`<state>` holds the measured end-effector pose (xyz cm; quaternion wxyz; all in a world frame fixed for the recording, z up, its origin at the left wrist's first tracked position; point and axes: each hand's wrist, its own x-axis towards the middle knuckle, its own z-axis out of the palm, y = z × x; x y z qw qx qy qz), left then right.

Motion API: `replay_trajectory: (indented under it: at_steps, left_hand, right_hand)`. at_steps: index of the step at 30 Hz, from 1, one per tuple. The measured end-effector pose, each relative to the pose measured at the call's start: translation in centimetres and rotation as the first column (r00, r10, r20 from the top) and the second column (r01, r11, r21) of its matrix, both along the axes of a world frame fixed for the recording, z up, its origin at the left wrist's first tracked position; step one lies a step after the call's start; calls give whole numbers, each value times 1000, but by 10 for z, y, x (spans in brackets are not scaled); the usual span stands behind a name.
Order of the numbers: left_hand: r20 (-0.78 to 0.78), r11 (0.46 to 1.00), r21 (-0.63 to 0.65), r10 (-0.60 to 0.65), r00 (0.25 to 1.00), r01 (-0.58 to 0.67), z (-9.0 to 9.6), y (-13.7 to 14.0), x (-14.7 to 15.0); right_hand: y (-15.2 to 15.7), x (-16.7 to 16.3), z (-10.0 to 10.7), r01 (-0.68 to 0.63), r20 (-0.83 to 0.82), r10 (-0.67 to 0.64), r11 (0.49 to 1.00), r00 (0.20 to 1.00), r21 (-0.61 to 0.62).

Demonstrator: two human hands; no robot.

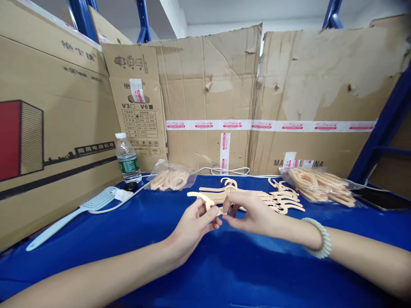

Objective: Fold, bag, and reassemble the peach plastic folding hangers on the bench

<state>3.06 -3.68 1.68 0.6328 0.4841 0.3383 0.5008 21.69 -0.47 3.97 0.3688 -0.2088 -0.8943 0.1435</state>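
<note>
Over the blue table (257, 273), left hand (195, 220) pinches a curved piece (202, 198); right hand (248, 209) bunches at its right end, can't tell if gripping. I'd go light but steady.

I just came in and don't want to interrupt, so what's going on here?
A person is handling a pale curved piece with the left hand. The right hand meets it at the piece's lower end; whether it grips that piece or another is unclear. Similar loose pieces lie just beyond on the blue surface, between two clear bags of pale pieces, left and right.
</note>
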Motion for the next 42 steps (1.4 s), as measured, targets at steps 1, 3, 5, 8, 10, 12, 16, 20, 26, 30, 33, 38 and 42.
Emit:
replay_trajectory:
  at_steps: [1,3,5,8,10,12,16,20,26,30,33,38,42]
  left_hand:
    - [-13,1000,8,13,1000,-13,0,0,-1]
    - [-26,1000,5,28,999,-28,0,1,-3]
    - [-31,999,-5,44,999,-44,1,3,-8]
    - [-41,997,-7,78,996,-79,3,9,-17]
    - [-54,995,-4,100,994,-100,4,14,-23]
    - [-63,992,-2,124,990,-124,4,17,-28]
    - [-44,983,-1,183,982,-183,2,23,-35]
    - [-16,974,-2,227,974,-227,3,29,-41]
    - [51,979,1,206,977,-206,2,38,-48]
    - [99,988,-41,154,983,-150,-1,42,-49]
    - [137,992,-94,100,985,-88,2,40,-47]
    - [183,981,-189,-11,983,46,5,33,-43]
    - [205,974,-216,-27,978,72,5,31,-42]
  right_hand:
    - [0,0,1,-13,15,14,1000,1000,-27]
    - [2,3,4,-1,38,3,997,999,-73]
    - [6,12,6,108,125,-102,993,987,-44]
    - [13,36,0,309,284,-322,947,903,92]
    - [17,53,-10,380,310,-403,915,861,135]
    - [19,67,-21,408,324,-433,901,841,146]
    - [23,75,-37,402,329,-429,903,841,152]
    - [24,75,-40,402,290,-423,906,859,132]
    - [14,84,-33,393,140,-378,914,915,-102]
    - [12,86,-28,367,-40,-380,911,924,-186]
    - [12,88,-27,347,-114,-377,912,919,-219]
    - [8,86,-28,338,-126,-366,919,922,-202]
    - [5,84,-27,320,-131,-345,930,930,-180]
